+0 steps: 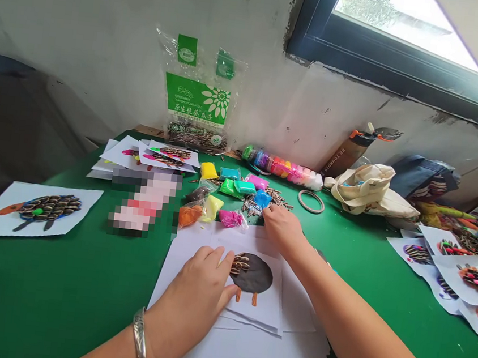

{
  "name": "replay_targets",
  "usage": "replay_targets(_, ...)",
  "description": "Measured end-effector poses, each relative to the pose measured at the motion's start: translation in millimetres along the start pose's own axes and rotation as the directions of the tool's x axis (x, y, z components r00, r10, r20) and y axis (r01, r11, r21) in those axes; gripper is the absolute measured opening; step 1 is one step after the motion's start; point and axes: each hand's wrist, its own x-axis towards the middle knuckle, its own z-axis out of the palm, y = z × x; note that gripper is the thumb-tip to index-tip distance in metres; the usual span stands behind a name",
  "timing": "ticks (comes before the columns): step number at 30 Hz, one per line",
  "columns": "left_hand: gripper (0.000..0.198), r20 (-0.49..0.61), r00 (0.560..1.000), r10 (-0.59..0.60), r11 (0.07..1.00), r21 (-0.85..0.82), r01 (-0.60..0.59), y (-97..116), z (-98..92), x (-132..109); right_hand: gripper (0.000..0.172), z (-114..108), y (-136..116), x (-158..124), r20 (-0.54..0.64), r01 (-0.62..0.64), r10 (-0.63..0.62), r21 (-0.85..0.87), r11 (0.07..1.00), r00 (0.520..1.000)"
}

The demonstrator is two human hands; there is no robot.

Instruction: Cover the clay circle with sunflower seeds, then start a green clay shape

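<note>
**Main piece:** You have a dark brown clay disc point(252, 273) on a white sheet point(252, 300), just ahead of your left hand. Clock directions here are taken from the disc, with 12 o'clock toward the wall.
**On the disc:** Striped sunflower seeds point(239, 264) overlap in a small cluster at its 9 o'clock edge; the rest of the clay is bare.
**Below the disc:** Two orange clay legs point(246, 297) stick out at 6 o'clock.
**Left hand:** Your left hand point(188, 293) lies at 8 o'clock, fingers spread and pinching nothing, the fingertips just beside the seeds. A metal bangle point(139, 339) circles your wrist.
**Right hand:** Your right hand point(282, 229) sits at 1 o'clock, fingers pressed together and curled down at the top of the paper. You can't tell from this view whether the fingertips pinch anything.
**Around that hand:** A blue clay packet point(262, 198) and loose seeds point(266, 202) lie just beyond it.
**At 12 o'clock:** Yellow, teal, green, pink and orange clay packets point(224, 192) are scattered on the green table point(58, 308).
**At 11 o'clock:** A seed bag point(199, 92) leans against the wall, and seed-decorated sheets point(151, 155) are piled below it, beside a blurred patch point(145, 200) you can't read.
**At 1 o'clock:** Clay tubes point(281, 166), a rubber ring point(310, 201) and a canvas bag point(370, 190) line the wall.
**At 9 o'clock:** A finished seed bird point(43, 212) lies on paper.
**At 3 o'clock:** More finished sheets point(451, 275) overlap.
</note>
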Motion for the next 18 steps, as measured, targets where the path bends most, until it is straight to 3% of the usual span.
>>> replay_targets(3,0.035,-0.057,0.998,0.001,1.0,0.004,-0.001,-4.4,0.7,2.1,0.019,-3.8,-0.7,-8.1,-0.054,-0.015,0.014,-0.011,1.0,0.998)
replay_targets(6,0.042,-0.114,0.993,0.005,1.0,0.021,-0.003,-10.2,5.0,4.6,0.023,-9.2,-1.7,-32.8,-0.125,-0.057,0.061,0.039,0.998,0.99)
replay_targets(9,0.062,-0.077,0.997,0.007,1.0,0.023,-0.005,-15.2,7.4,5.5,0.02,-11.0,-0.9,-64.7,-0.155,-0.073,0.14,0.372,0.925,0.978)
replay_targets(14,0.089,0.119,0.993,-0.011,1.0,-0.002,0.011,-17.6,1.7,3.5,0.026,-5.8,-0.1,-96.2,-0.035,-0.169,0.305,0.771,0.614,0.952)
replay_targets(18,0.091,0.113,0.994,-0.01,1.0,-0.005,0.01,-18.0,0.2,3.5,0.023,-5.8,-4.6,-96.8,0.069,-0.177,0.298,0.918,0.354,0.952)
